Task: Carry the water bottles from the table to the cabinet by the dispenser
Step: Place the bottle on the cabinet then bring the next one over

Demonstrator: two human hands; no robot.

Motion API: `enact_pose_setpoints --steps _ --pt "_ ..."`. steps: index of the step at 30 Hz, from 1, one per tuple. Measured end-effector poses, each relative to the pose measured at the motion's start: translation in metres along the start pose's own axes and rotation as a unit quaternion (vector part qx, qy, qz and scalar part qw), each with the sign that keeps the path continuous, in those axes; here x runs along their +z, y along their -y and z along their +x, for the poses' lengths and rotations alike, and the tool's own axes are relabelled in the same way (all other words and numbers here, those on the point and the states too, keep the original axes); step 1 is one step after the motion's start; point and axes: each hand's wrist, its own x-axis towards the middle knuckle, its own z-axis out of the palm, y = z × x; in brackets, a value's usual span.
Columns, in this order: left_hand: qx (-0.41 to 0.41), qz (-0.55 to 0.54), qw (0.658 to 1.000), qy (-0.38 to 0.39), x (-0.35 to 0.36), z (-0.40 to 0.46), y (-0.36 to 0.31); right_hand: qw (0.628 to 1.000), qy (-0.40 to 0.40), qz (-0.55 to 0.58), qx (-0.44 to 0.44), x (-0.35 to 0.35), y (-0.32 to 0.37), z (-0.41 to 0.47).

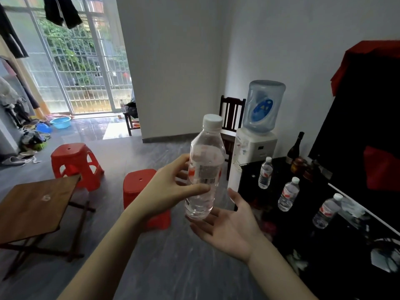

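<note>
My left hand (pixel 171 187) grips a clear water bottle (pixel 205 161) with a white cap and a red label, held upright in mid-air in the middle of the view. My right hand (pixel 229 226) lies open, palm up, just under the bottle's base. On the black cabinet (pixel 324 245) at the right stand three more water bottles: one near the dispenser (pixel 265 173), one in the middle (pixel 289 194), one nearest me (pixel 326 211). The white water dispenser (pixel 252 148) with its blue jug stands beside the cabinet. The brown folding table (pixel 32 208) is at the lower left.
Two red plastic stools (pixel 75 161) (pixel 138 185) stand on the grey floor between table and cabinet. A dark wooden chair (pixel 230 115) is behind the dispenser. A dark wine bottle (pixel 295 148) and small jars stand at the cabinet's back. Clothes and blue basins lie by the window.
</note>
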Motion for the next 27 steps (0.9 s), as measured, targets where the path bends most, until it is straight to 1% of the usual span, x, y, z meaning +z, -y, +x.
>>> enact_pose_setpoints --steps 5,9,13,20,27 --pt "0.011 0.022 0.999 0.025 -0.038 0.061 0.046 1.0 -0.015 0.008 -0.019 0.027 0.022 0.071" --pt "0.024 0.013 0.998 0.052 -0.049 0.109 0.073 0.999 -0.03 0.02 -0.024 0.03 0.044 0.11" --pt "0.043 0.012 0.996 0.082 -0.051 0.156 0.094 0.997 -0.055 0.027 -0.044 0.025 0.077 0.145" --pt "0.061 0.002 0.993 0.105 -0.039 0.258 0.128 0.994 -0.065 0.031 -0.078 0.011 0.146 0.207" --pt "0.063 0.011 0.983 0.175 -0.013 0.391 0.154 0.989 -0.093 0.051 -0.107 -0.016 0.238 0.27"
